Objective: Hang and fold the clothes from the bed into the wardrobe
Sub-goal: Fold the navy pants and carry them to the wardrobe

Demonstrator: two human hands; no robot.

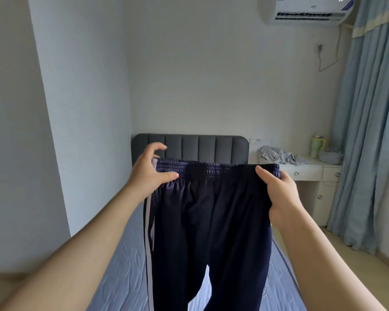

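Navy trousers (211,221) hang upright in the air over the bed (121,254), long axis vertical. The elastic waistband (211,169) is uppermost and stretched level from side to side, and the two legs drop out of view at the bottom edge. One pale stripe (149,221) runs down the seam on the left side.

There is one pair of trousers and two hands on it. The left hand (148,173) pinches the left end of the waistband, thumb laid across the front, while its upper fingers curl loosely above the band. The right hand (279,189) grips the right end, thumb in front and fingers hidden behind the cloth.

The bed below carries a blue-grey quilted cover, and one grey padded headboard (189,147) stands against the pale wall behind the waistband. To the right stands one white dresser (310,173) with a crumpled grey garment (279,157), a green bottle (318,145) and a grey basket (330,157) on top. Light blue curtains (368,131) hang along the right side, and one white air conditioner (305,10) is mounted high on the wall.
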